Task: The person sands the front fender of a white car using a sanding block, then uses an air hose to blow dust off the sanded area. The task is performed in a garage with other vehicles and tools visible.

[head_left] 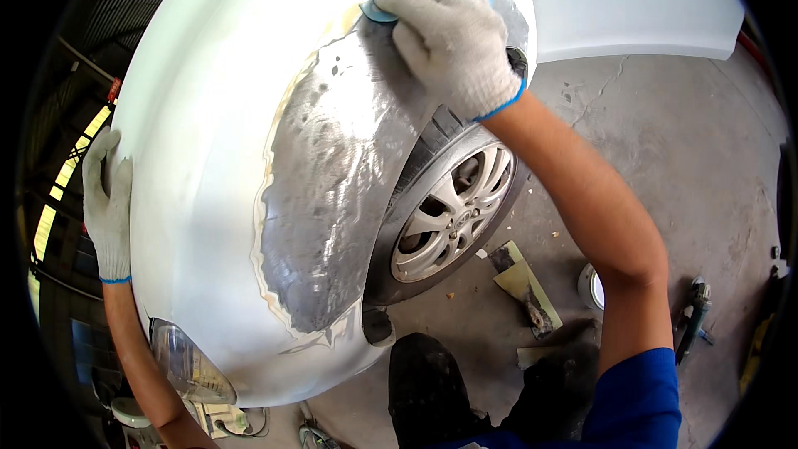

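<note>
My right hand (449,37), in a whitish knit glove with a blue cuff, is closed over a flat light-blue pad (379,10) at the top of a car fender's bare patch. Only the pad's ends show past the glove, so its exact kind is unclear. The grey, scuffed bare-metal patch (320,191) has a ragged paint border and curves around the wheel arch. White paint covers the surrounding body panel (199,175). At the panel's far left edge is my gloved left hand (106,208), fingers apart and holding nothing, resting against the bodywork.
Below the arch sits the wheel (453,212), with a headlight (189,362) at lower left. On the concrete floor lie a flat greenish board with a spreader (528,289), a white-topped can (592,287) and a green power tool (694,320). A white door (640,8) stands at upper right.
</note>
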Motion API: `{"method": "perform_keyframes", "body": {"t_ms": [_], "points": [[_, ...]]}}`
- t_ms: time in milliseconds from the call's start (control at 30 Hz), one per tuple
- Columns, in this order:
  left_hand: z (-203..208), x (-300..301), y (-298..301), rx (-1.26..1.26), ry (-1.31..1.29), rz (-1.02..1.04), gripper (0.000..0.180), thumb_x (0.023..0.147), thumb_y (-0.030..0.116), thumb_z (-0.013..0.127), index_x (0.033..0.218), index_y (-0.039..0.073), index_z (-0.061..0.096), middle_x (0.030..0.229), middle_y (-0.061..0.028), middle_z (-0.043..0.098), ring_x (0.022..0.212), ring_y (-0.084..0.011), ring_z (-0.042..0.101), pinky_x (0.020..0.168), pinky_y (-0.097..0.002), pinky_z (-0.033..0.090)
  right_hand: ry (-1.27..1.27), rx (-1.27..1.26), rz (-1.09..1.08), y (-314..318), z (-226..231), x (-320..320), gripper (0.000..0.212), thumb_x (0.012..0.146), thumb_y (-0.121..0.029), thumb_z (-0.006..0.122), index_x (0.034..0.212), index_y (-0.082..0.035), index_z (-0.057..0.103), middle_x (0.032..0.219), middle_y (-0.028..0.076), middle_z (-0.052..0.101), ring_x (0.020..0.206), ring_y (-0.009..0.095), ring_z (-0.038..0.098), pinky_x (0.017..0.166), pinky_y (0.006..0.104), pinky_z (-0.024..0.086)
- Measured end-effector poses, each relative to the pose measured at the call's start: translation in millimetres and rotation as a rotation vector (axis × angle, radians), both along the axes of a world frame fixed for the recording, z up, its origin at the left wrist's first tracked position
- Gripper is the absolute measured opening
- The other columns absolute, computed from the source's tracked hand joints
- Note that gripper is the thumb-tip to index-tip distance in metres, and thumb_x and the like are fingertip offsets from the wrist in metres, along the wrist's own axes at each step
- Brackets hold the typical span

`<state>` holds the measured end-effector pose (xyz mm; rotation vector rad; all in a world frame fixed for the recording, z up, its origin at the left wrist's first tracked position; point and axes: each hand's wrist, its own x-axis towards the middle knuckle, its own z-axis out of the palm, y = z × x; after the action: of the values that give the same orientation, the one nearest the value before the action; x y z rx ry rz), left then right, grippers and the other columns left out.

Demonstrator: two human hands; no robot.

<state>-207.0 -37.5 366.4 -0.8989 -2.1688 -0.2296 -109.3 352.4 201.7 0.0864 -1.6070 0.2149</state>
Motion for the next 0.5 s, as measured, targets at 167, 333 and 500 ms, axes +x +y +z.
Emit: {"method": "perform_keyframes", "body": {"t_ms": [167,333,500], "points": [[0,3,-8,-0.033,0.016,0.02,0.041,0.095,0.02,0.058,0.134,0.005,0.054,0.14,-0.0127,0.052,0.131,-0.0257,0.048,0.112,-0.0389,0.037,-0.053,0.133,0.079,-31,-8,10,0.009,0.085,-0.021,0.066,0.091,-0.015,0.069,0.093,0.003,0.065,0.096,0.018,0.062,0.087,0.042,0.053],[4,3,-3,-0.046,0.049,0.045,0.042,0.095,0.021,0.059,0.134,0.006,0.055,0.138,-0.0114,0.055,0.13,-0.0246,0.05,0.111,-0.0375,0.038,-0.116,0.185,0.106,-61,-5,16,0.007,0.083,-0.016,0.066,0.09,-0.016,0.068,0.1,0.001,0.064,0.095,0.017,0.061,0.089,0.0363,0.053],[1,3,-3,-0.013,0.065,0.046,0.045,0.095,0.027,0.061,0.135,0.007,0.054,0.137,-0.0118,0.055,0.129,-0.0247,0.052,0.11,-0.0374,0.041,-0.092,0.29,0.103,-20,6,16,0.013,0.078,-0.018,0.07,0.09,-0.015,0.067,0.096,0.001,0.063,0.097,0.016,0.06,0.08,0.0322,0.05]]}}
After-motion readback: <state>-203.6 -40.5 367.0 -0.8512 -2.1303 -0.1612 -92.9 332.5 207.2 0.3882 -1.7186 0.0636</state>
